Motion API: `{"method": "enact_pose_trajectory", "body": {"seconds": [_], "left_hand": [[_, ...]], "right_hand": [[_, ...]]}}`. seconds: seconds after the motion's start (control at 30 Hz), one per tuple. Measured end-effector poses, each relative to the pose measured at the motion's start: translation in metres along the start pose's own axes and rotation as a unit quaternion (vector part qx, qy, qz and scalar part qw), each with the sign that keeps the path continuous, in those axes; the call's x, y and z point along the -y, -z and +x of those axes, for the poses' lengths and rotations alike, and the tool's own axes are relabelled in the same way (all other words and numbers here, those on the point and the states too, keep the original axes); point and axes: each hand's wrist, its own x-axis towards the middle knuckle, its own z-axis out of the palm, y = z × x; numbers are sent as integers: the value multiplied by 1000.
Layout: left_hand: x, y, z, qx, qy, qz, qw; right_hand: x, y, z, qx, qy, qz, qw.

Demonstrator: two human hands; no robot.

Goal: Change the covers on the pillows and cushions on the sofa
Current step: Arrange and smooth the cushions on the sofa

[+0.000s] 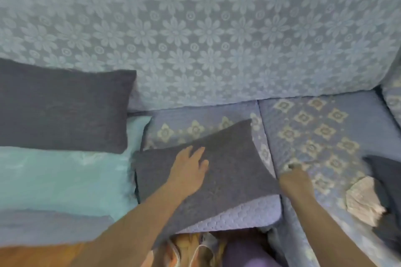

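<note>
The grey cushion (217,171) lies tilted on the sofa seat (325,128), its long axis running from the near-left up to a far-right corner that points toward the floral backrest (206,34). Its right edge meets the seam between the two seat pads, and its near edge overhangs the seat front. To the right of the cushion the seat pad lies bare as far as a dark cover (384,191) and pale fabric (362,197) at the edge of view. To the cushion's left a turquoise pillow (65,178) butts against it, with a second grey cushion (63,106) propped behind that.

The left hand (188,171) rests flat on top of the cushion, fingers spread and relaxed. The right hand (295,178), blurred, is curled at the cushion's right edge; whether it grips the edge I cannot tell.
</note>
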Motion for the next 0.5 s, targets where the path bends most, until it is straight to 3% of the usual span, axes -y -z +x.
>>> {"method": "enact_pose_trajectory", "body": {"seconds": [0.07, 0.13, 0.23, 0.3, 0.37, 0.43, 0.47, 0.5], "left_hand": [[60, -37, 1, 65, 41, 102, 992], [100, -56, 4, 83, 28, 165, 982], [124, -70, 18, 4, -1, 165, 986], [126, -88, 25, -65, -43, 148, 986], [128, -105, 26, -104, -71, 134, 983], [136, -105, 29, -143, -74, 100, 982], [137, -100, 28, -161, -84, 89, 979], [135, -89, 29, -172, -97, 73, 978]], "right_hand": [[45, -18, -9, 66, 134, -63, 987], [111, -23, -14, 49, 285, -60, 955], [229, -6, -33, -110, 490, 123, 856], [274, -17, -40, -202, 559, 187, 782], [237, -77, 1, -246, 580, 61, 774], [128, -154, 57, -140, 495, -223, 828], [68, -176, 89, -96, 435, -315, 838], [29, -188, 121, -84, 392, -335, 853]]}}
